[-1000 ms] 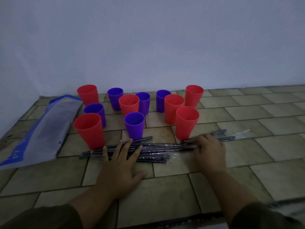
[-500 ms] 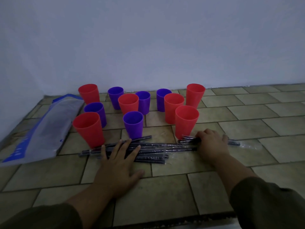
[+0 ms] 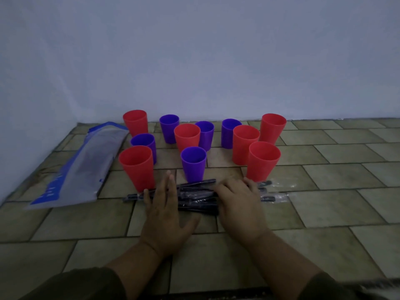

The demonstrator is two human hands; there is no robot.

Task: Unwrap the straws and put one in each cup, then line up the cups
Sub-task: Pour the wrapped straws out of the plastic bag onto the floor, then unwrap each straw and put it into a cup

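Note:
Several red and purple cups stand upright and empty in a loose cluster on the tiled surface, among them a red cup (image 3: 136,167) front left, a purple cup (image 3: 193,164) in the middle and a red cup (image 3: 263,162) front right. Just in front of them lies a pile of dark straws in clear wrappers (image 3: 195,199). My left hand (image 3: 166,213) lies flat on the pile's left part, fingers straight. My right hand (image 3: 240,202) covers the right part with its fingers curled over the straws. A few wrapped ends (image 3: 275,199) stick out to its right.
A flat blue and clear plastic bag (image 3: 86,161) lies at the left, beside the cups. A pale wall (image 3: 216,61) rises right behind the cup cluster and along the left. Bare tiles (image 3: 346,191) stretch to the right of the cups.
My right hand has slid left along the straws toward the middle, bunching the pile shorter. My left hand's fingers have closed together and stay on the pile.

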